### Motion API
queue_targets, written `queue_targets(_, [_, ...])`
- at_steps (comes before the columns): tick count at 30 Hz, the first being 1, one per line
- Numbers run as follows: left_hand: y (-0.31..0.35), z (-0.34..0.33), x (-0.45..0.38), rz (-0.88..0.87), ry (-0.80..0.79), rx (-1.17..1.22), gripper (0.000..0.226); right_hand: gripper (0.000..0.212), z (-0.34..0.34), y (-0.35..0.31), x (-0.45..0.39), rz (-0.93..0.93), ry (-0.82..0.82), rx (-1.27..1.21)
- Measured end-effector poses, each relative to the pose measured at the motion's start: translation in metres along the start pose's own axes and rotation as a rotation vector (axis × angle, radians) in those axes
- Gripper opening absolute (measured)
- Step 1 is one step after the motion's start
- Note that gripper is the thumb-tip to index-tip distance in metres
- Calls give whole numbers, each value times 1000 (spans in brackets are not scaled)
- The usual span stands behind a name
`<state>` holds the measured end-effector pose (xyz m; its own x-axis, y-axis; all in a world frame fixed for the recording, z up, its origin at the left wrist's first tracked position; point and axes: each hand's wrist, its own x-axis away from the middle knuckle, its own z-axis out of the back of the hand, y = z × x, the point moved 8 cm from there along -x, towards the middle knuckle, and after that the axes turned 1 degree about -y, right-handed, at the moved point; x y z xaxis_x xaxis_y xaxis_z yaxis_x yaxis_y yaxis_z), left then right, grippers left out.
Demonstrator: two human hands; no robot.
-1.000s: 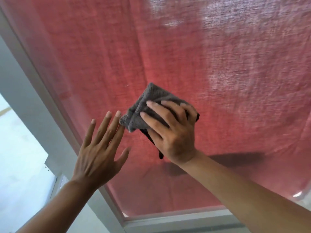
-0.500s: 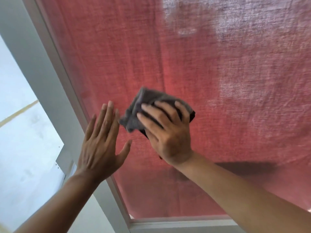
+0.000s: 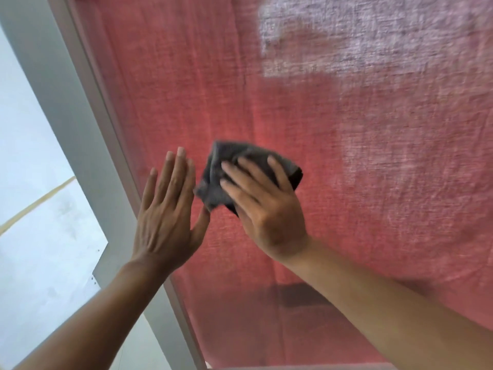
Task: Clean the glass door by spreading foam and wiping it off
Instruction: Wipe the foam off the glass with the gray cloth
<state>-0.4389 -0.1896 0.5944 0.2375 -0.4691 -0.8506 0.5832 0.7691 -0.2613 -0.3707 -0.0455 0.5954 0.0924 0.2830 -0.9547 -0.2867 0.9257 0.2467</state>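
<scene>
View from my head toward the glass door [image 3: 333, 236], which fills most of the field; behind the pane hangs a red woven curtain [image 3: 186, 89], its weave and vertical creases visible through the glass; a whitish, hazy film of foam [image 3: 373, 36] covers the upper right of the pane and thins into a paler veil down the right side, while the left and centre of the glass show the curtain in clearer red; my right hand [image 3: 266, 204] presses a crumpled grey cloth [image 3: 216, 177] flat against the middle of the pane, fingers spread and bent over the cloth, gripping it; the cloth's edges are blurred; my left hand [image 3: 168, 217] lies just left of the cloth, fingers straight and close together, thumb out toward the cloth, holding nothing; whether its palm touches the glass I cannot tell; a pale grey door frame [image 3: 88, 108] runs diagonally down the left edge of the pane; beyond it lies a light floor [image 3: 40, 236] crossed by a thin tan line; a dark shadow of my right forearm falls on the lower glass.
</scene>
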Motion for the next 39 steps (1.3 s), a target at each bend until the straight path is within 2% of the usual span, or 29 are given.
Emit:
queue_targets(2, [4, 1, -3, -26, -9, -7, 79, 24, 10, 4, 21, 115, -109, 30])
queue_targets(4, [7, 8, -20, -58, 17, -19, 76, 25, 27, 29, 6, 143, -114, 49])
queue_targets(8, [23, 23, -72, -90, 84, -13, 71, 26, 72, 108, -76, -171, 197, 108])
queue_targets(10, [41, 25, -96, -110, 123, 13, 67, 27, 78, 118, -90, -256, 248, 106])
queue_targets(11, [50, 26, -106, -117, 140, 25, 65, 28, 76, 112, -87, -227, 212, 94])
queue_targets(14, [64, 22, -122, -118, 154, 15, 66, 27, 71, 94, -52, 21, 12, 91])
queue_targets(16, [64, 17, -123, -122, 141, -10, 69, 26, 89, 118, -42, 87, -28, 127])
queue_targets(18, [62, 15, -123, -130, 133, -19, 70, 28, 120, 167, -49, -71, 99, 177])
queue_targets(21, [65, 13, -124, -125, 142, -28, 70, 30, 162, 224, -53, -476, 385, 238])
queue_targets(23, [66, 12, -124, -104, 151, -19, 70, 29, 154, 218, -54, -586, 415, 192])
queue_targets(25, [69, 12, -124, -89, 163, -6, 69, 29, 133, 190, -52, -469, 301, 140])
queue_targets(28, [70, 15, -123, -82, 170, -2, 69, 26, 99, 140, -36, -60, -14, 85])
queue_targets(30, [70, 17, -124, -93, 164, -4, 70, 26, 107, 146, -36, 11, -43, 100])
queue_targets(31, [72, 19, -127, -103, 162, -11, 70, 28, 118, 162, -41, -59, 16, 105])
queue_targets(34, [86, 28, -149, -151, 172, -19, 70, 30, 162, 227, -55, -488, 316, 156])
queue_targets(36, [103, 33, -171, -180, 186, -6, 69, 34, 172, 242, -60, -659, 403, 153])
queue_targets(37, [111, 35, -183, -194, 191, 1, 69, 33, 169, 239, -62, -657, 386, 138])
queue_targets(39, [124, 38, -203, -206, 209, 15, 68, 30, 158, 221, -68, -480, 264, 140])
